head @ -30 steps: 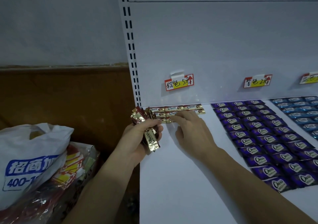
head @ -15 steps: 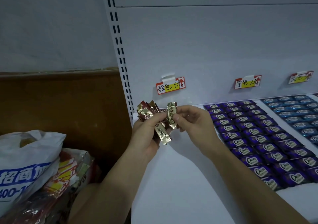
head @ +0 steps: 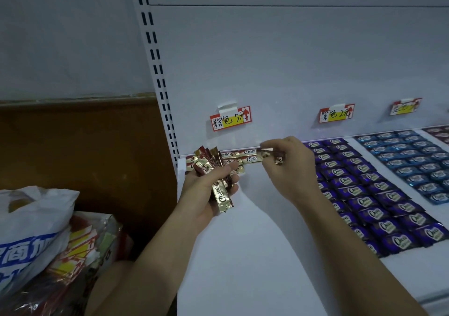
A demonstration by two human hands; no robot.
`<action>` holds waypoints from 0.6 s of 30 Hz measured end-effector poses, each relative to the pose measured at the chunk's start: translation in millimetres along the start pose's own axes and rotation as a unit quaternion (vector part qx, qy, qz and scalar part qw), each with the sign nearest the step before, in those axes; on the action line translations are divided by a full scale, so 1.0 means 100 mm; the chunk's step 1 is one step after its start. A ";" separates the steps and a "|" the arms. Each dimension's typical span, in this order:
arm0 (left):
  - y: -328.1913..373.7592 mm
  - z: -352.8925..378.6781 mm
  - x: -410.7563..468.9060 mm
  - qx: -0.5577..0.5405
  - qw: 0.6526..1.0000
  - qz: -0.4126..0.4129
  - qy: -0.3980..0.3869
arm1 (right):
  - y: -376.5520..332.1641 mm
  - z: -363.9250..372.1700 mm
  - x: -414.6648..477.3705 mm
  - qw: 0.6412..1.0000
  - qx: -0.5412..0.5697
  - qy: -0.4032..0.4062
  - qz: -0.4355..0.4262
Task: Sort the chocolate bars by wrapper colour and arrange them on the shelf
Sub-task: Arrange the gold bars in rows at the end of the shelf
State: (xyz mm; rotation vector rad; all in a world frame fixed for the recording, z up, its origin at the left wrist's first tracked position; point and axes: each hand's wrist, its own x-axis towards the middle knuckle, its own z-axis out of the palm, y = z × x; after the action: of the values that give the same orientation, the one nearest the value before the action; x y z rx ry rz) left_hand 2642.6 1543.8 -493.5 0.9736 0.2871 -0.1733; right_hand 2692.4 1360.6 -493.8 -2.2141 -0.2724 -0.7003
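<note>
My left hand [head: 211, 185] grips a fanned bundle of gold-and-brown chocolate bars [head: 220, 193] above the white shelf's [head: 255, 255] back left corner. My right hand [head: 290, 167] pinches one gold-and-brown bar [head: 269, 154] by its end, holding it low at the right end of the short rows of gold bars [head: 247, 156] laid along the shelf's back edge. Purple-wrapped bars [head: 369, 194] lie in neat rows to the right, and blue-wrapped bars [head: 413, 160] lie further right.
Price tags [head: 230, 118] hang on the white back panel above each colour group. A slotted upright [head: 158, 72] marks the shelf's left end. A white plastic bag [head: 29, 230] and a clear packet of tags [head: 82, 245] sit at lower left by a brown wall.
My right hand drew one gold bar from the bundle in my left hand and carried it right and back to the end of the gold rows. The camera view shifted right.
</note>
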 end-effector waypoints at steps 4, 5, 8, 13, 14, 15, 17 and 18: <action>-0.01 0.01 -0.01 0.016 1.000 0.003 -0.004 | -0.05 -0.02 -0.03 1.000 0.026 -0.011 0.007; -0.01 0.01 -0.01 0.014 1.000 0.003 -0.005 | -0.04 -0.01 -0.03 0.999 0.025 -0.015 0.014; 0.00 0.01 -0.01 0.004 1.000 0.003 -0.003 | 0.04 0.05 -0.04 0.996 -0.073 -0.021 -0.039; 0.01 0.00 0.01 -0.020 1.000 -0.007 0.007 | 0.14 0.17 -0.08 0.977 -0.188 -0.076 -0.073; 0.01 0.00 0.01 -0.022 1.000 -0.007 0.004 | 0.15 0.20 -0.09 0.970 -0.214 -0.089 -0.071; 0.01 0.00 0.01 -0.024 1.000 -0.006 0.001 | 0.15 0.21 -0.10 0.965 -0.234 -0.097 -0.068; 0.01 0.00 0.01 -0.027 1.000 -0.006 -0.004 | 0.14 0.23 -0.13 0.960 -0.254 -0.099 -0.059; 0.01 -0.01 0.00 -0.027 1.000 -0.006 -0.006 | 0.14 0.23 -0.14 0.960 -0.258 -0.094 -0.057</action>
State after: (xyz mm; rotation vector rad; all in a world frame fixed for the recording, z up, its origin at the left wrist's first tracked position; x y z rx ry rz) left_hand 2643.2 1545.1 -493.1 0.9166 0.2859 -0.1809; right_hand 2696.0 1369.2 -522.8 -2.7890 -0.3453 -0.6790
